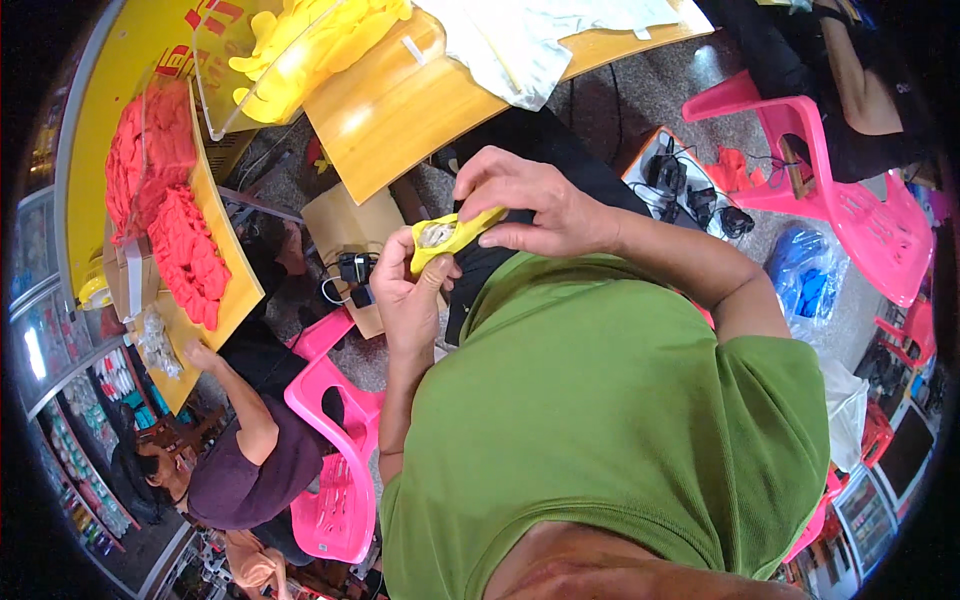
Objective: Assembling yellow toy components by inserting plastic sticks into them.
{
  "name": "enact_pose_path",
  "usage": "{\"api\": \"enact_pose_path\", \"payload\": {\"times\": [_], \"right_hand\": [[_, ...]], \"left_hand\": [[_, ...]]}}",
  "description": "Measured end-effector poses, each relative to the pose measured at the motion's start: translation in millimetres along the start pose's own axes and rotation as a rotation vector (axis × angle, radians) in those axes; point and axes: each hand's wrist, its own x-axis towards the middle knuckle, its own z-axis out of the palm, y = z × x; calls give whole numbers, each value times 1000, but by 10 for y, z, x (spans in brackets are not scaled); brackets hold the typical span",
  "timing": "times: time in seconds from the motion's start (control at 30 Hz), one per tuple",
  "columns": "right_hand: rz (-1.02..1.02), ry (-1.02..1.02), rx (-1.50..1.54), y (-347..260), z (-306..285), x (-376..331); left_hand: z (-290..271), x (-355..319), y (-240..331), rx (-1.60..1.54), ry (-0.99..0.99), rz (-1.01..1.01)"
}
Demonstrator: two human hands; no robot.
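Small, pouch-shaped yellow fabric piece (465, 232), whitish wad (436, 235) in its opening, between our left hand (408, 283), gripping its left end, and our right hand (532, 203), pinching the right.

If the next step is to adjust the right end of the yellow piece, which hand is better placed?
Probably the right hand: it grips that end of the yellow piece. The left hand holds the opposite end, beside the whitish material, so it seems better for steadying.
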Motion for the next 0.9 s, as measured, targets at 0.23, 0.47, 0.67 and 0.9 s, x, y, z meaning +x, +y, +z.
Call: {"api": "enact_pose_path", "payload": {"times": [0.23,0.47,0.67,0.9], "right_hand": [[115,-134,11,-8,30,58],[324,-397,-51,-75,-45,85],[132,-133,222,27,84,7],[257,40,385,24,155,-21]], "left_hand": [[68,-10,64,91,22,25],[77,-11,29,254,-8,59],[61,12,81,452,-81,158],[141,-30,70,282,-31,46]]}}
